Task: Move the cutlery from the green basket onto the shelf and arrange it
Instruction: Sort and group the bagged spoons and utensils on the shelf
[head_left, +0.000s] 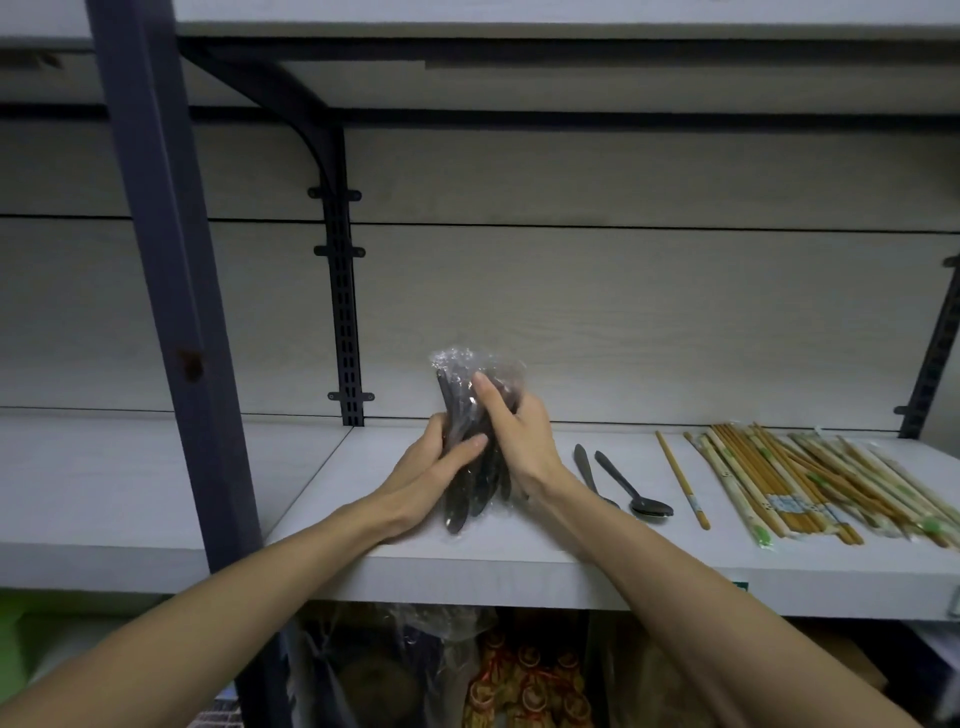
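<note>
A clear plastic bag of dark spoons (470, 452) stands tilted on the pale shelf (519, 566), its lower end resting on the board. My left hand (426, 478) grips the bag's left side, thumb across the front. My right hand (514, 436) holds its right side, with the thumb pressed on the upper part. Two loose dark spoons (623, 486) lie on the shelf just to the right of my right wrist. Further right lie a single wooden chopstick (683, 480) and a pile of wrapped chopsticks (810, 483). The green basket is not in view.
A dark blue upright post (171, 291) stands at the left in front of the shelf. A black slotted bracket (343, 291) runs up the back panel. Below the shelf sit bagged goods (493, 675). Another shelf board hangs overhead.
</note>
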